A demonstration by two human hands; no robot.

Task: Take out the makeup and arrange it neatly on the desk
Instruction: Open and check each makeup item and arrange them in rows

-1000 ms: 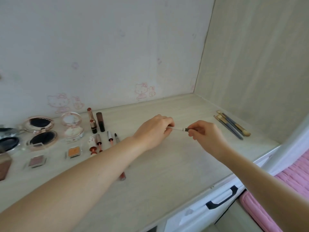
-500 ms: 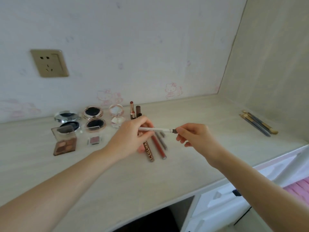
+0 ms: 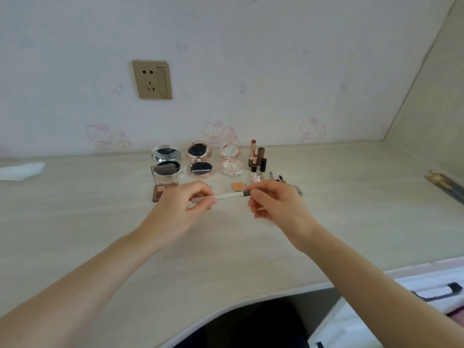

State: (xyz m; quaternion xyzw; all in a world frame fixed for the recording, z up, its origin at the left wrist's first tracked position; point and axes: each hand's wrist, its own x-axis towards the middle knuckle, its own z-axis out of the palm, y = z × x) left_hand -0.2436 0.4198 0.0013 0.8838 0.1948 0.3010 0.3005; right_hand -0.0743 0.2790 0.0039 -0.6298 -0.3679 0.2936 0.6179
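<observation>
A slim white makeup pen (image 3: pixel 227 196) with a dark cap end hangs level above the desk (image 3: pixel 226 247). My left hand (image 3: pixel 179 210) pinches its white end and my right hand (image 3: pixel 275 204) pinches the dark end. Behind them, makeup lies in rows by the wall: a silver compact (image 3: pixel 166 156), a rose-gold compact (image 3: pixel 199 160), a pale pink compact (image 3: pixel 231 159), a brown eyeshadow palette (image 3: pixel 164 182), a small orange pan (image 3: pixel 236 186), and lipsticks (image 3: pixel 256 156). More pencils (image 3: pixel 276 177) lie partly hidden behind my right hand.
Several brushes (image 3: pixel 445 184) lie at the desk's right edge by the side panel. A white cloth (image 3: pixel 21 170) sits at far left. A wall socket (image 3: pixel 152 79) is above the compacts. White drawers with dark handles (image 3: pixel 437 291) stand at lower right.
The view has swung left, so the makeup rows now sit in the middle. Both hands, still holding the pen, have moved left to just in front of the palette and orange pan.
</observation>
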